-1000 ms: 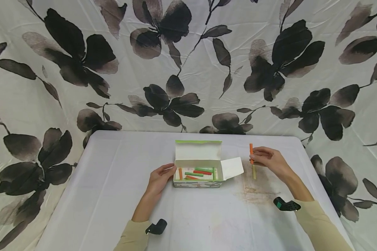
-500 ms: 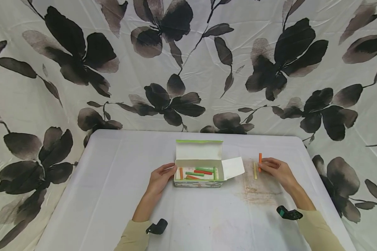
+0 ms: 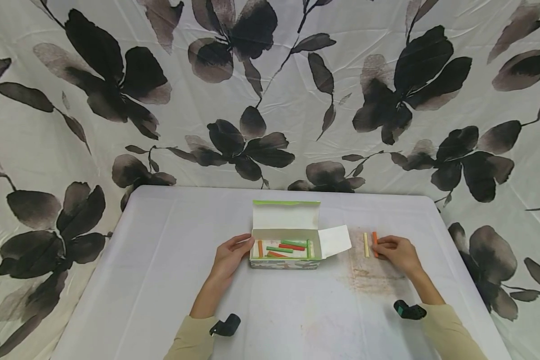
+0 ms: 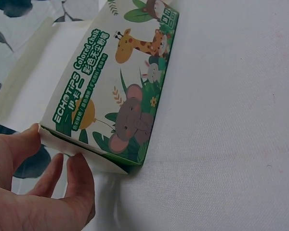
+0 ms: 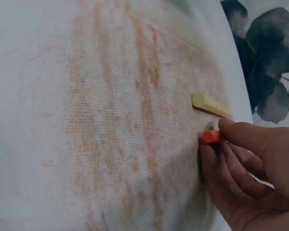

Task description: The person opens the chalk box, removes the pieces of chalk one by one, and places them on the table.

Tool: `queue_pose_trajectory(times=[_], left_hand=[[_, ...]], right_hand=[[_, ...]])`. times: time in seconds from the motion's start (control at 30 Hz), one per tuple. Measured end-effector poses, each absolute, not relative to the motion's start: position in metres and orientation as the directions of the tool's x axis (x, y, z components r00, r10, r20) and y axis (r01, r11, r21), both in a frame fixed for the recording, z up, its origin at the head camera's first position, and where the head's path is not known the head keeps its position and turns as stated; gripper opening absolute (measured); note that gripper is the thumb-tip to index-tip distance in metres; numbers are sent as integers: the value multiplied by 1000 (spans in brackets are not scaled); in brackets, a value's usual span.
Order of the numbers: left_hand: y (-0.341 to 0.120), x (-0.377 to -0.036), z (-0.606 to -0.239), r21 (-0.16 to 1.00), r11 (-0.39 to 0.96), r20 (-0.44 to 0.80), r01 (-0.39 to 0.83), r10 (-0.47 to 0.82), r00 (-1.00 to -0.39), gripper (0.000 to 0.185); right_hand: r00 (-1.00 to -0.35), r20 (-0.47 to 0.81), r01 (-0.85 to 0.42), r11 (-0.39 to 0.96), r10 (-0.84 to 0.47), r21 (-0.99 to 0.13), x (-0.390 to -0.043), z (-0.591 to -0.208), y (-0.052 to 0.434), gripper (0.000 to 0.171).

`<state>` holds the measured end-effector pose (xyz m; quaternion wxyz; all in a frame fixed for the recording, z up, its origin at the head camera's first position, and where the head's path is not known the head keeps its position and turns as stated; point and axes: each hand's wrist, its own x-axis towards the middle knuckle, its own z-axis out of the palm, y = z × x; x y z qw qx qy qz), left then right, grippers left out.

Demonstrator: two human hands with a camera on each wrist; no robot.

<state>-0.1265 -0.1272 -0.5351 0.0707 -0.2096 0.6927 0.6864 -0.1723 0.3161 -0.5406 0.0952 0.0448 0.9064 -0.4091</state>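
The right hand [image 3: 398,252] pinches an orange chalk stick [image 3: 375,237] between thumb and fingers, low over the smudged patch [image 3: 372,285] on the right part of the white tabletop [image 3: 184,225], just right of a yellow chalk stick [image 3: 366,245] and apart from it; whether the orange one touches the cloth cannot be told. The step in hand looks like laying it down alongside. To do it well, the person should keep it parallel to its neighbour, line up the near ends, lower it flat, and loosen the thumb gently so the round stick neither rolls nor knocks the yellow one. The left hand [image 3: 230,254] grips the left end of the open chalk box [image 3: 284,265], and a light hold seems enough to steady it. Compared with half a second ago, the orange stick is lower and nearer, its near end now about level with the yellow one's; a full second ago it was farther left, beyond the yellow stick. The box and left hand stay essentially put.
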Motion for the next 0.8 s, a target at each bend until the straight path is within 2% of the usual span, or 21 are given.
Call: queue_pose_trajectory(times=[0.33, 0.8], left_hand=[[-127, -127, -534, 920, -32, -389, -391, -196, -900, 43], [-127, -128, -537, 920, -47, -391, -390, -198, -899, 41]], right_hand=[[-992, -120, 56, 744, -33, -666, -173, -534, 309, 31], [-996, -79, 17, 725, -51, -689, -180, -504, 300, 29]])
